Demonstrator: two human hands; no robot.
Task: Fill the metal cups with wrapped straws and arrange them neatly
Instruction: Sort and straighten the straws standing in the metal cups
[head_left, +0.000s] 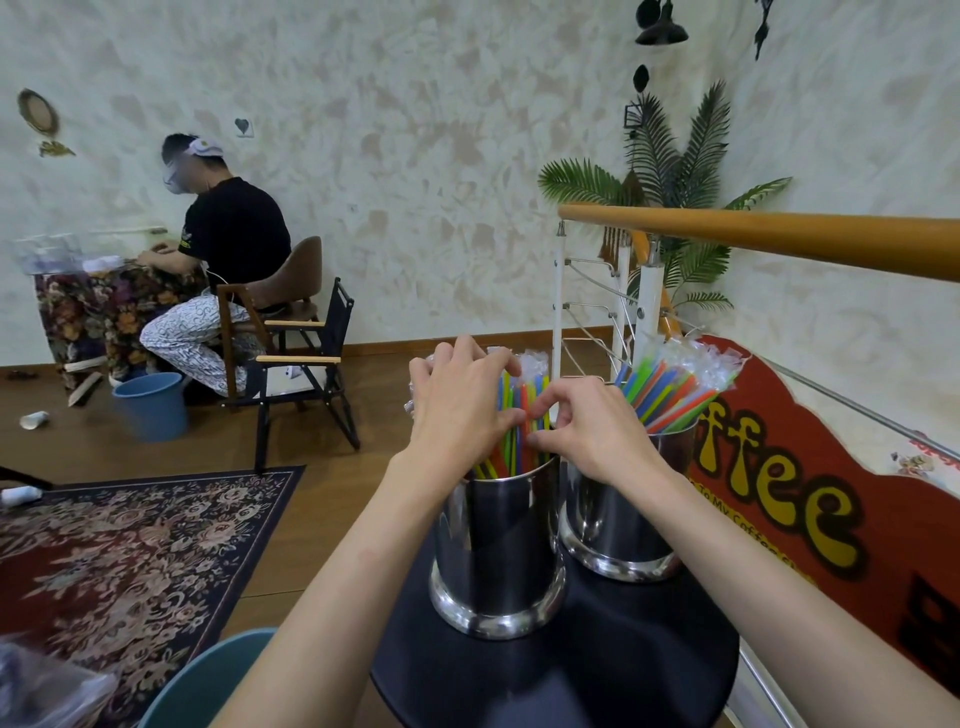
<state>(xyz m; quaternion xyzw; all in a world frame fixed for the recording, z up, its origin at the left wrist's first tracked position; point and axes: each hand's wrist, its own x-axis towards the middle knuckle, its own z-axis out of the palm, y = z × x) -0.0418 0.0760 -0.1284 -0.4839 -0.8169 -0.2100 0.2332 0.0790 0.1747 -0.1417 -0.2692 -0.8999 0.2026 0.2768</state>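
Your left hand (457, 400) curls around the wrapped straws (522, 415) while your right hand (587, 426) pinches one — all standing in the near metal cup (493, 545) on the black table (597, 665); the second cup (618, 514) stands just beside it, full.

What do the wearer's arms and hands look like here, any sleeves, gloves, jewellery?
Both forearms are bare as far as the frame shows; no sleeve or cuff in view. The left hand and right hand are ungloved. No watch, bracelet, ring, cable or marking is visible on either wrist or on the fingers that show.
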